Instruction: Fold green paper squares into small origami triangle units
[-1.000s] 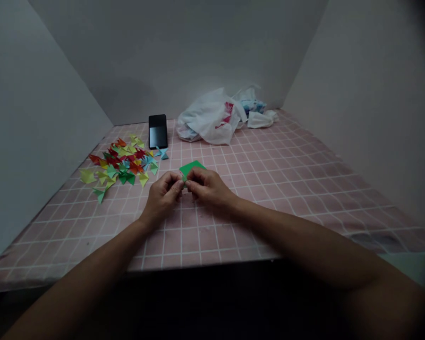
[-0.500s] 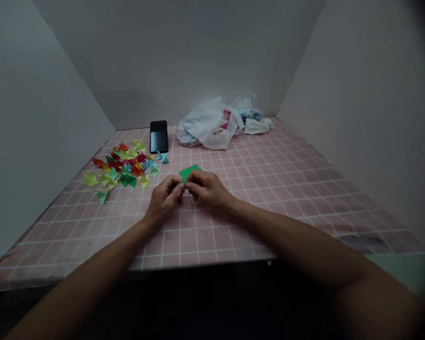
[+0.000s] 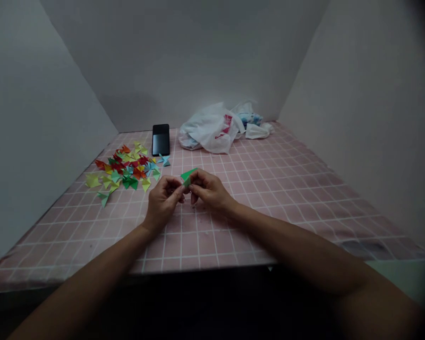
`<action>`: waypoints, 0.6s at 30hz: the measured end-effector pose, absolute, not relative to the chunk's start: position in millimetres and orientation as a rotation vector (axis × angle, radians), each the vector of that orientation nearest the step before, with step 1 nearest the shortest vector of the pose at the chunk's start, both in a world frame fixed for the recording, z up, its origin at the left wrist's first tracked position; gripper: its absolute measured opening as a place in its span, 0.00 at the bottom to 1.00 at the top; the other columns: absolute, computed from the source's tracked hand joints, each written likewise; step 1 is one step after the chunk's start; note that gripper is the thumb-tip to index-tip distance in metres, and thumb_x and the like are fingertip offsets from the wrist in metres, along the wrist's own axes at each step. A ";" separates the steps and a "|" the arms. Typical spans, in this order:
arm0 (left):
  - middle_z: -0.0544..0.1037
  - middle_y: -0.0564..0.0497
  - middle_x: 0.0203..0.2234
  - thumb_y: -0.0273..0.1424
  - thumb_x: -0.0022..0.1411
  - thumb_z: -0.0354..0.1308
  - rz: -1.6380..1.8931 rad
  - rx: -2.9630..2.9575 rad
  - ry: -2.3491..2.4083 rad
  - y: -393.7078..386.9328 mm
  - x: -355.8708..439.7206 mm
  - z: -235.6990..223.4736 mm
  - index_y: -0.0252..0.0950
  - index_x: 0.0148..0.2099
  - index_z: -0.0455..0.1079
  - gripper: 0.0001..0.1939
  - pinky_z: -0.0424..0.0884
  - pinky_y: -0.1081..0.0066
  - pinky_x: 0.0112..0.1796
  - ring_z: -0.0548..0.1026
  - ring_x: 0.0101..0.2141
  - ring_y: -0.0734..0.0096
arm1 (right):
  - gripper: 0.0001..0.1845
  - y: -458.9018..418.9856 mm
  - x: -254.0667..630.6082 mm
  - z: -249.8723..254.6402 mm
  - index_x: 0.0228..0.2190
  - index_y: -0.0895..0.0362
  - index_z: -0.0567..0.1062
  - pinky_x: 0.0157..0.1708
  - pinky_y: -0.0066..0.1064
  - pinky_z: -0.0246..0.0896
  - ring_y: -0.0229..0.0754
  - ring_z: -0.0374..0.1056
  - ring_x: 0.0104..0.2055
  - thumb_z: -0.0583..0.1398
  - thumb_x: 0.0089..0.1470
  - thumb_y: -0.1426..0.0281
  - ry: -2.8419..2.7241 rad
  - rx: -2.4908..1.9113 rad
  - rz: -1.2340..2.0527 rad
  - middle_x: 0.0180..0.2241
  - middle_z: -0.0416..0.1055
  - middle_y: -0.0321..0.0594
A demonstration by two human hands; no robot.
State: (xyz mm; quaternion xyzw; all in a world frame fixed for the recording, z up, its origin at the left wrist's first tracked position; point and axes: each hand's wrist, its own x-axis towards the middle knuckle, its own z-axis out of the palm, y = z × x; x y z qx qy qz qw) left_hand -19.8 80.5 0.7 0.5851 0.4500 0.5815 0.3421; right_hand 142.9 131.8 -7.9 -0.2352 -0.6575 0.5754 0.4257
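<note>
My left hand pinches a small light green piece of folded paper between thumb and finger. From the other side, my right hand is closed on the same paper, its thumb and forefinger meeting the left fingertips. Just beyond the fingers shows a brighter green sheet of paper, partly covered by my right hand. I cannot tell whether it lies on the table or joins the held piece. To the left lies a spread of folded paper shapes in red, orange, yellow, green and blue.
A black phone stands tilted near the back wall. Right of it sits a crumpled white plastic bag with red print, and a white and blue bundle behind. A pink checked cloth covers the table. Walls enclose three sides.
The view has shifted slightly, so the scene sits a little lower. More of the light green piece shows between my fingertips, and less of the bright green sheet shows behind my right hand.
</note>
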 end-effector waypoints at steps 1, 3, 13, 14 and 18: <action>0.76 0.56 0.27 0.33 0.61 0.67 1.516 1.515 1.173 80.2 -19.7 1.0 0.37 0.37 0.68 0.10 0.72 0.76 0.26 0.75 0.22 0.77 | 0.05 131.7 142.5 -8.4 0.35 0.55 0.68 0.23 0.25 0.67 0.32 0.69 0.23 0.60 0.57 0.69 -1.638 -0.581 1.442 0.30 0.71 0.32; 0.77 0.55 0.28 0.33 0.61 0.66 1.513 1.503 1.185 79.3 -19.6 1.8 0.36 0.39 0.70 0.09 0.73 0.75 0.26 0.75 0.23 0.77 | 0.06 131.7 141.9 -9.6 0.35 0.55 0.67 0.23 0.25 0.67 0.32 0.69 0.23 0.61 0.57 0.69 -1.634 -0.572 1.429 0.31 0.71 0.32; 0.77 0.54 0.25 0.37 0.63 0.64 1.444 1.451 1.215 77.0 -20.0 5.5 0.35 0.37 0.74 0.10 0.75 0.73 0.30 0.76 0.25 0.74 | 0.03 124.3 145.9 -4.7 0.37 0.55 0.69 0.29 0.27 0.66 0.34 0.71 0.27 0.57 0.61 0.75 -1.841 -0.711 1.092 0.31 0.71 0.32; 0.77 0.54 0.25 0.38 0.63 0.65 1.437 1.429 1.217 77.1 -19.9 5.5 0.35 0.38 0.75 0.10 0.76 0.73 0.29 0.76 0.25 0.74 | 0.04 123.7 146.7 -3.9 0.37 0.55 0.69 0.30 0.27 0.65 0.34 0.71 0.28 0.57 0.61 0.76 -1.887 -0.730 1.020 0.31 0.72 0.33; 0.77 0.53 0.28 0.40 0.61 0.67 1.402 1.340 1.239 77.3 -19.0 5.7 0.35 0.38 0.77 0.13 0.75 0.73 0.29 0.75 0.26 0.73 | 0.05 124.8 149.2 -3.9 0.37 0.55 0.70 0.33 0.28 0.60 0.37 0.69 0.32 0.55 0.64 0.75 -2.095 -0.795 0.662 0.32 0.74 0.37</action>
